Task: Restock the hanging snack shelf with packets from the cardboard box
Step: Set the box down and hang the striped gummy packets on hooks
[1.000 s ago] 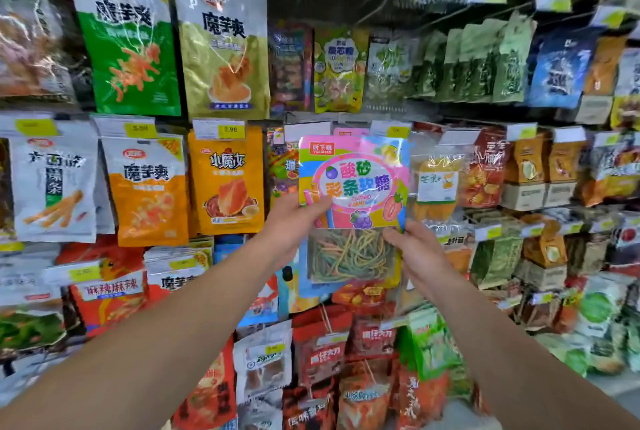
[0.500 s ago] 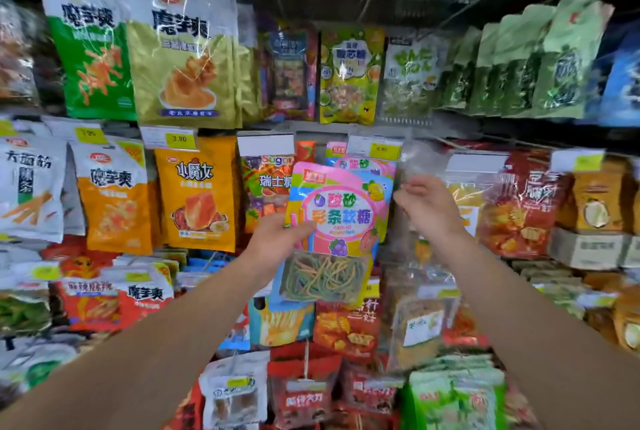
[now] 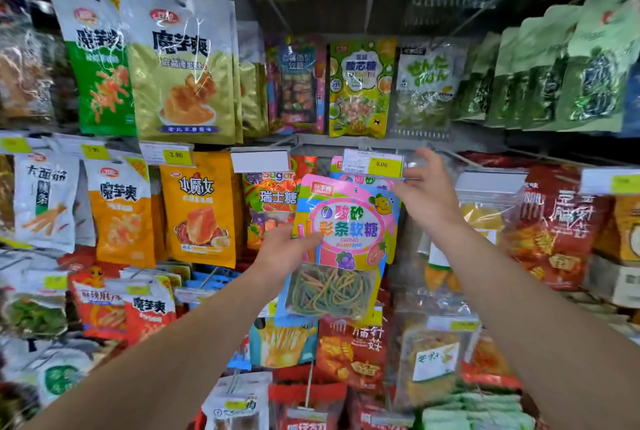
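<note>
While left hand point(image 3: 282, 253) grips one candy packet point(image 3: 341, 239).

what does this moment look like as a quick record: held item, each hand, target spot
held item: pink and blue candy packet with coloured strips in its clear window
left hand: grips the packet's left edge
right hand: fingers spread, beside the yellow 5.00 price tag
target spot: the hook behind that tag; matching packets hang there
</note>
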`<action>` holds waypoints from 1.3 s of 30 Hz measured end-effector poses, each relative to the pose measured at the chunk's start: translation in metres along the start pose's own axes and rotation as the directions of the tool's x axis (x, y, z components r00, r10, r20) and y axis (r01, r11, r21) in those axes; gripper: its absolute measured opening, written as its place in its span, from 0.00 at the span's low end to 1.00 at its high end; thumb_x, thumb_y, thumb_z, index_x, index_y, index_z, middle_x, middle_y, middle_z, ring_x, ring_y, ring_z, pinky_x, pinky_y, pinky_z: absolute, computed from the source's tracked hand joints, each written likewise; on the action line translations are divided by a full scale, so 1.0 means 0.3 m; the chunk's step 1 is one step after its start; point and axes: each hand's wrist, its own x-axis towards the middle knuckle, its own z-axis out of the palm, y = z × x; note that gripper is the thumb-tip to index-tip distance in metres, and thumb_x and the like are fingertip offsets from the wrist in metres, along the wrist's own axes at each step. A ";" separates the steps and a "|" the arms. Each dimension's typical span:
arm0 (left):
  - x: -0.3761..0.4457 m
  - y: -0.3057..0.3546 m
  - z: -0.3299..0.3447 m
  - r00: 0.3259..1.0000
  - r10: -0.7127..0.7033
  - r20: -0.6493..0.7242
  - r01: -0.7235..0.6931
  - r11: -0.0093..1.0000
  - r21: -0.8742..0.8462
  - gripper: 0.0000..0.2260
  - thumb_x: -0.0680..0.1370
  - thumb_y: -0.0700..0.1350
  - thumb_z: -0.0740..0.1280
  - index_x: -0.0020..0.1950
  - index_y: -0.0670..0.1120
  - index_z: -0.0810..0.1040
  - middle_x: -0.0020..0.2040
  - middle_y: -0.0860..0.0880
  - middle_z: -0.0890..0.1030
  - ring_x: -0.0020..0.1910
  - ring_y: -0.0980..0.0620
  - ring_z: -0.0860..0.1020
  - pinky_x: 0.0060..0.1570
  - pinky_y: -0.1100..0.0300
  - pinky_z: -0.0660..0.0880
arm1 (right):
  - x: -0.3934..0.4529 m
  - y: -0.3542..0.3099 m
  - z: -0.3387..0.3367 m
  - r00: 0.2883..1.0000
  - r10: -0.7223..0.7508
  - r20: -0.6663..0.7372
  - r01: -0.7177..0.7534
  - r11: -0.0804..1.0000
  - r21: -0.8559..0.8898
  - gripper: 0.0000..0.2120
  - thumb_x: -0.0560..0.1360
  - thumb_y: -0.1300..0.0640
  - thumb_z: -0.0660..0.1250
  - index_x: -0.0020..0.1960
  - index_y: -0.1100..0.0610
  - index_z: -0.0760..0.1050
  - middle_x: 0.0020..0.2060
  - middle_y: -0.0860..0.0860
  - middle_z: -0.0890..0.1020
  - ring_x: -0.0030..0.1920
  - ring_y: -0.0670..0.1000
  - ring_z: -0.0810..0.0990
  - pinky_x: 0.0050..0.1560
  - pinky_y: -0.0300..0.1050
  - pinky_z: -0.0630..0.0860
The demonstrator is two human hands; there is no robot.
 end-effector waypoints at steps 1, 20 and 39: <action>0.003 0.002 0.005 1.000 0.001 0.001 -0.001 1.000 -0.003 0.04 0.78 0.42 0.70 0.48 0.45 0.84 0.50 0.47 0.86 0.50 0.47 0.85 0.56 0.48 0.79 | 0.001 0.000 -0.004 1.000 -0.024 -0.017 0.024 1.000 0.007 0.32 0.75 0.63 0.71 0.74 0.48 0.63 0.56 0.50 0.79 0.52 0.49 0.79 0.47 0.40 0.75; 0.092 0.050 0.091 1.000 0.000 0.020 0.001 0.998 -0.066 0.27 0.66 0.58 0.77 0.59 0.43 0.81 0.56 0.47 0.84 0.56 0.45 0.82 0.61 0.42 0.76 | 0.131 -0.099 -0.035 0.973 -0.148 -0.177 0.114 0.976 -0.188 0.07 0.77 0.55 0.67 0.42 0.50 0.79 0.37 0.48 0.83 0.44 0.52 0.81 0.49 0.47 0.76; 0.171 0.046 0.164 0.998 -0.058 0.002 0.059 0.996 -0.061 0.06 0.79 0.46 0.69 0.43 0.49 0.77 0.45 0.51 0.84 0.43 0.56 0.78 0.53 0.55 0.69 | 0.139 -0.083 -0.025 0.974 -0.155 -0.163 0.146 0.987 -0.068 0.12 0.76 0.55 0.67 0.35 0.45 0.76 0.35 0.46 0.83 0.44 0.54 0.84 0.52 0.60 0.81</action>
